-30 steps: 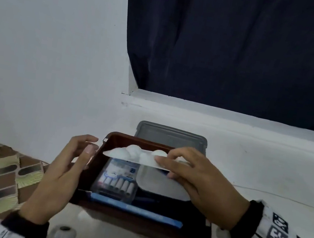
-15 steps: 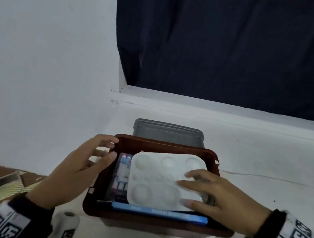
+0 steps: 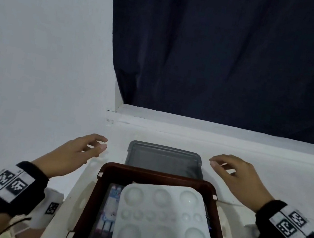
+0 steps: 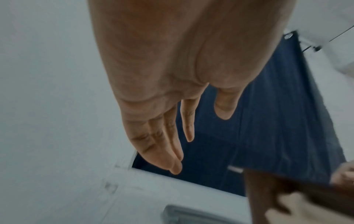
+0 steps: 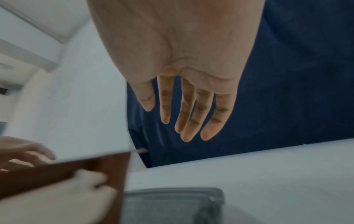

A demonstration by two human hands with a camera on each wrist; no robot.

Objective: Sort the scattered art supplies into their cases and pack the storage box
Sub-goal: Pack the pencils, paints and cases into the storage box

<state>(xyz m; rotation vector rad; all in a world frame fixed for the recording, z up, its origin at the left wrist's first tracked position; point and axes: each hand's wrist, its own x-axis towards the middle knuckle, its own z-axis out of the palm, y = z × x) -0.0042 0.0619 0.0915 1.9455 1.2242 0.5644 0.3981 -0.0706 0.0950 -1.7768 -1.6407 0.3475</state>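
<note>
The dark brown rectangular plastic storage box (image 3: 159, 177) sits low in the frame's centre, already packed: a white plastic paint palette with round wells (image 3: 163, 222) lies on top of a clear case of markers (image 3: 110, 205), with a blue case's edge at the bottom. The left hand (image 3: 74, 154) and right hand (image 3: 239, 179) hover empty, fingers relaxed, either side of the grey translucent plastic lid (image 3: 163, 159) behind the box on the white worktop (image 3: 268, 170). Judging by this, only closing remains.

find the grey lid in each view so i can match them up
Head: grey lid centre, just behind the brown box.
Left wrist: bottom edge, a blurred grey corner.
Right wrist: bottom centre.
Shared landmark: the brown box's corner beside it.
</note>
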